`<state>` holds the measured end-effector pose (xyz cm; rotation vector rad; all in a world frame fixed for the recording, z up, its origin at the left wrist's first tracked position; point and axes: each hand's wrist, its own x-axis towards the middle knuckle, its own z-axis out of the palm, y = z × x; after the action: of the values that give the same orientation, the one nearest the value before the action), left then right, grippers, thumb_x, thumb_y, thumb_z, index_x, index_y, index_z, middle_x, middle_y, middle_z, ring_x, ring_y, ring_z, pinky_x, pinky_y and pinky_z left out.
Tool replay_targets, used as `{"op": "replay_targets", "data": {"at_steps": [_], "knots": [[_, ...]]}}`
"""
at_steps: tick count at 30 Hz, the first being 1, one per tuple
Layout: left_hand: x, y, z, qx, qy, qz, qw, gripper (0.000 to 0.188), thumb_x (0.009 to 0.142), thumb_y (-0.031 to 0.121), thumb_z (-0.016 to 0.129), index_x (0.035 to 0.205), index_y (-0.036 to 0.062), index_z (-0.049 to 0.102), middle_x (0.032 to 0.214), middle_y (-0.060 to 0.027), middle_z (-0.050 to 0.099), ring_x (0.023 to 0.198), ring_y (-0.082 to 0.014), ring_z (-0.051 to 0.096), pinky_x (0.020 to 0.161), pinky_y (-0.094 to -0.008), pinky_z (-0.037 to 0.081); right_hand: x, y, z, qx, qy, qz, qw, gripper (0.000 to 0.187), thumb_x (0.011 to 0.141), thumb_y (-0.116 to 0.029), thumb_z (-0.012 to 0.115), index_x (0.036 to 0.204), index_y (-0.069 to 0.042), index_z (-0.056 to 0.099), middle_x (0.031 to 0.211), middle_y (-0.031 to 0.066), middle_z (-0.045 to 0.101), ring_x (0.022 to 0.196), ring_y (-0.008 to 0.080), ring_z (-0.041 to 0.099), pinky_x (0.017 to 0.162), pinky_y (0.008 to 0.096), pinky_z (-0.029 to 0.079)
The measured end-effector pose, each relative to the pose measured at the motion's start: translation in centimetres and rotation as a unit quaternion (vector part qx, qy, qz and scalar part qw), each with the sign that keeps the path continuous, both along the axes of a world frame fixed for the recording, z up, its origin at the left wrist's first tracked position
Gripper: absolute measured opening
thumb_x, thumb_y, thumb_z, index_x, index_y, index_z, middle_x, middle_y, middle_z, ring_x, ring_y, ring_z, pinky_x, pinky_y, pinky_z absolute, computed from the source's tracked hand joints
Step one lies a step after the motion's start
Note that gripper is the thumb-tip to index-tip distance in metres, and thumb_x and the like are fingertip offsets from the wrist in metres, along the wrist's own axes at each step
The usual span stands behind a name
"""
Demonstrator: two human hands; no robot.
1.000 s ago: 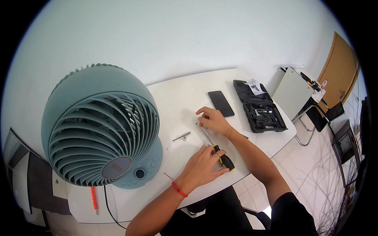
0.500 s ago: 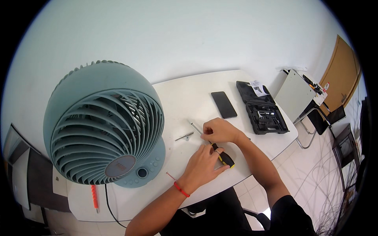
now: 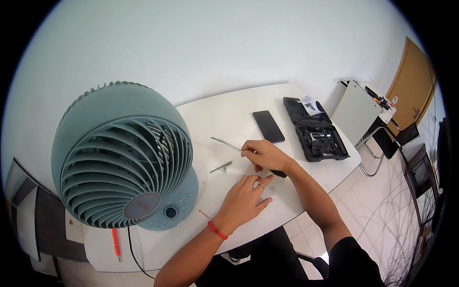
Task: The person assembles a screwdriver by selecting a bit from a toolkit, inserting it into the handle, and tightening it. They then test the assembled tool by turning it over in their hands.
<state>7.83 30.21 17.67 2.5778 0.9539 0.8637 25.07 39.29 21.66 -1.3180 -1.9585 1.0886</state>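
My right hand [image 3: 260,155] is closed around a screwdriver. Its thin metal shaft [image 3: 225,143] points out to the left over the white table, and a bit of dark handle [image 3: 278,173] shows under my palm. My left hand [image 3: 246,198], with a red string round the wrist, is just below and left of it, fingers apart and holding nothing I can see. Left of both hands lie a slim metal bit [image 3: 220,167] and a small silvery piece [image 3: 224,169]. A large blue-green fan [image 3: 124,158] stands at the left.
Farther back on the white table [image 3: 229,103] are a black phone [image 3: 268,126] and an opened black tool case [image 3: 320,138]. An orange-handled screwdriver [image 3: 115,241] and a black cable [image 3: 133,248] lie near the fan's base. A cabinet [image 3: 354,107] stands beyond the right edge.
My right hand has lifted the screwdriver up and away from my left hand, its shaft now swung flatter toward the left. My left hand has let go of the yellow-and-black handle.
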Motion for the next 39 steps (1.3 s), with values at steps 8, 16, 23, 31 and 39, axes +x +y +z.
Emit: {"op": "replay_targets", "data": {"at_steps": [8, 16, 23, 31, 39], "knots": [[-0.8, 0.6, -0.2, 0.018, -0.041, -0.019, 0.999, 0.027, 0.092, 0.017, 0.066, 0.116, 0.0071, 0.071, 0.094, -0.0095, 0.069, 0.093, -0.0275, 0.064, 0.083, -0.0378, 0.054, 3.9, -0.1, 2.6, 0.146, -0.071, -0.002, 0.987, 0.018, 0.090, -0.015, 0.062, 0.090, 0.003, 0.067, 0.065, 0.0089, 0.060, 0.054, 0.0157, 0.056, 0.053, 0.0304, 0.046], [-0.7, 0.7, -0.4, 0.018, -0.040, -0.024, 0.999, 0.017, 0.088, 0.012, 0.067, 0.104, 0.0070, 0.073, 0.092, -0.0071, 0.068, 0.092, -0.0252, 0.065, 0.080, -0.0365, 0.055, 4.8, 0.1, 2.7, -0.038, -0.151, 0.039, 0.987, 0.015, 0.085, -0.014, 0.062, 0.083, 0.001, 0.066, 0.062, 0.0051, 0.061, 0.047, 0.0128, 0.056, 0.045, 0.0285, 0.044], [-0.6, 0.5, -0.2, 0.011, -0.028, -0.020, 0.999, 0.020, 0.087, 0.010, 0.068, 0.106, 0.0077, 0.073, 0.093, -0.0072, 0.068, 0.092, -0.0253, 0.065, 0.081, -0.0366, 0.055, 4.8, 0.4, 2.0, -0.078, -0.175, 0.058, 0.980, 0.017, 0.086, -0.015, 0.060, 0.084, 0.001, 0.065, 0.062, 0.0063, 0.060, 0.046, 0.0138, 0.059, 0.043, 0.0285, 0.044], [-1.1, 1.1, 0.2, 0.005, -0.040, -0.030, 0.999, 0.013, 0.087, 0.009, 0.067, 0.097, 0.0069, 0.074, 0.089, -0.0075, 0.069, 0.089, -0.0258, 0.065, 0.079, -0.0370, 0.055, 5.1, 0.8, 1.5, -0.083, -0.175, 0.066, 0.979, 0.018, 0.085, -0.017, 0.059, 0.083, 0.000, 0.066, 0.063, 0.0062, 0.061, 0.046, 0.0151, 0.060, 0.042, 0.0296, 0.045], [-2.5, 2.1, 0.3, 0.005, -0.005, 0.020, 1.000, 0.005, 0.083, 0.008, 0.067, 0.083, 0.0054, 0.072, 0.082, -0.0080, 0.069, 0.082, -0.0267, 0.066, 0.073, -0.0390, 0.055, 5.2, 0.5, 2.5, -0.085, -0.162, 0.048, 0.982, 0.016, 0.087, -0.014, 0.060, 0.085, 0.000, 0.066, 0.057, 0.0041, 0.059, 0.044, 0.0120, 0.057, 0.041, 0.0267, 0.043]]}}
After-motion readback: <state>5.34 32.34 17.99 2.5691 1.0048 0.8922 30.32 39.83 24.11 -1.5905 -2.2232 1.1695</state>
